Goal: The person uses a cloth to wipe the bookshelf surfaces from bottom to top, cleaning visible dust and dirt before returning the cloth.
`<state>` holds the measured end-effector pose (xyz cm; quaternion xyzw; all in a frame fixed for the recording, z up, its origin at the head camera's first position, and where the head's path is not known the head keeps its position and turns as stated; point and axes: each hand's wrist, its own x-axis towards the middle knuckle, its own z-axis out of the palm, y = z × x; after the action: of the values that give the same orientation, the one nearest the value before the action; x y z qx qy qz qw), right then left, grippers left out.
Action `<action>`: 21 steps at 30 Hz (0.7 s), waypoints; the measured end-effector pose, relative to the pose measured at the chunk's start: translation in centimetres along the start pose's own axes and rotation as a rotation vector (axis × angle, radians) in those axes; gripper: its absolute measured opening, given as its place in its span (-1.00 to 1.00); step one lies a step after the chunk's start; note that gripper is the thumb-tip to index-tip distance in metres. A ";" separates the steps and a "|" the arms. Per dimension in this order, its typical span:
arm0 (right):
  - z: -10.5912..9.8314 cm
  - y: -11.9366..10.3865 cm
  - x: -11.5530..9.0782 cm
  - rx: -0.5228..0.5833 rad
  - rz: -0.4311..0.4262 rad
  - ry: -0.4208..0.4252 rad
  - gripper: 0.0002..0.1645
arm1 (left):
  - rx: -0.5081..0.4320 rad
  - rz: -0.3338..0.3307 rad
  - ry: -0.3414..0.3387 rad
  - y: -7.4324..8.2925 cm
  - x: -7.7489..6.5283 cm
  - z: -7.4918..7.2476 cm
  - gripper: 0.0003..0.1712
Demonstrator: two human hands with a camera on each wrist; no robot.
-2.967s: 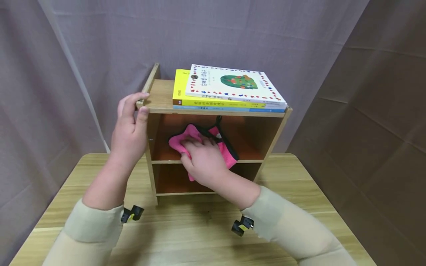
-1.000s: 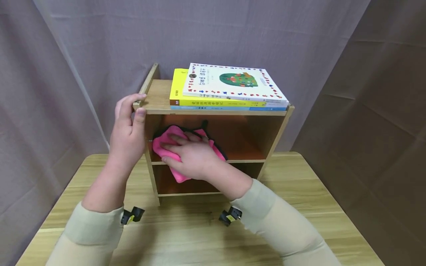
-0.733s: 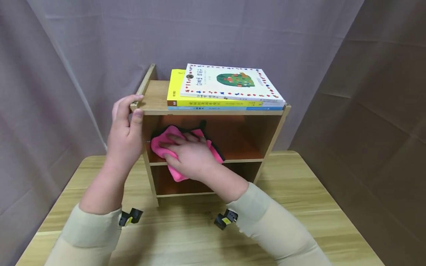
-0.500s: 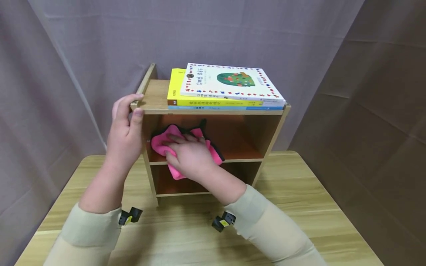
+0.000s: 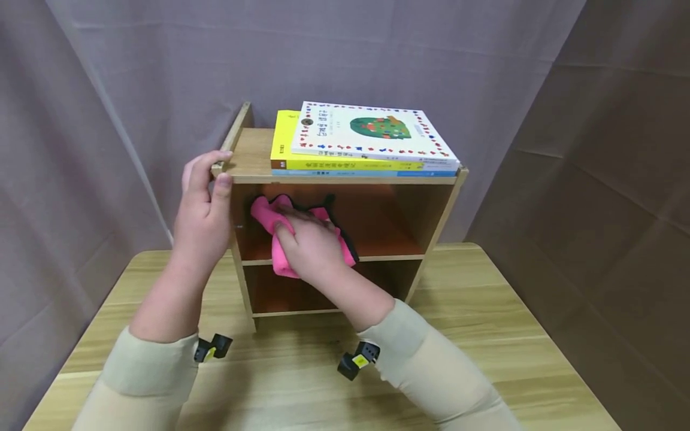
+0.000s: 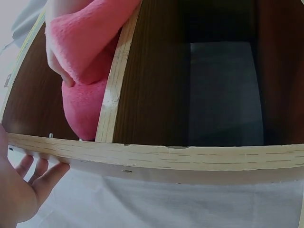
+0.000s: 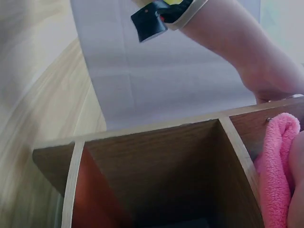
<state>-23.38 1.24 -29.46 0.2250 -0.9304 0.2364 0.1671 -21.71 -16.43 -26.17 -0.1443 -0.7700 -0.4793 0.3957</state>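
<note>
A small wooden bookshelf (image 5: 250,149) stands on the table, its compartments facing me. My left hand (image 5: 202,209) grips its upper left corner, thumb at the front and fingers over the side panel. Inside the upper compartment, my right hand (image 5: 315,242) holds a pink cloth (image 5: 266,215) with dark edging, bunched between thumb and fingers. Part of the cloth hangs over the middle shelf's front edge. The left wrist view shows the cloth (image 6: 85,52) next to the side panel, while in the right wrist view only a fold of the cloth (image 7: 276,175) shows at the right.
Several books lie stacked on top of the bookshelf, a white one (image 5: 372,129) uppermost over a yellow one (image 5: 283,140). The wood-grain table (image 5: 485,335) extends in front and to both sides. Grey curtains (image 5: 377,48) hang behind; a brown one (image 5: 582,209) is at the right.
My right hand moved left across the compartment with the cloth, then slightly up and back, bunching the cloth and drawing its lower corner upward. My left hand stays on the bookshelf's corner.
</note>
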 end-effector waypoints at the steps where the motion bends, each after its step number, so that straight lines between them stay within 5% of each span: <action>1: -0.1 0.0 0.0 0.031 0.011 0.011 -0.46 | 0.003 -0.001 0.000 0.0 0.0 0.1 -0.60; 9: -0.3 -0.2 0.3 0.380 0.115 0.076 -0.46 | 0.008 -0.005 0.006 -0.2 -0.1 0.3 -0.61; 21: -0.1 -2.7 1.4 0.805 0.128 0.175 -0.53 | -0.045 0.044 -0.022 0.1 0.5 -0.4 -0.66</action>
<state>-23.22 -1.30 -27.82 0.1933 -0.7580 0.6094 0.1293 -21.78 -16.83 -25.70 -0.1753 -0.7600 -0.4860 0.3943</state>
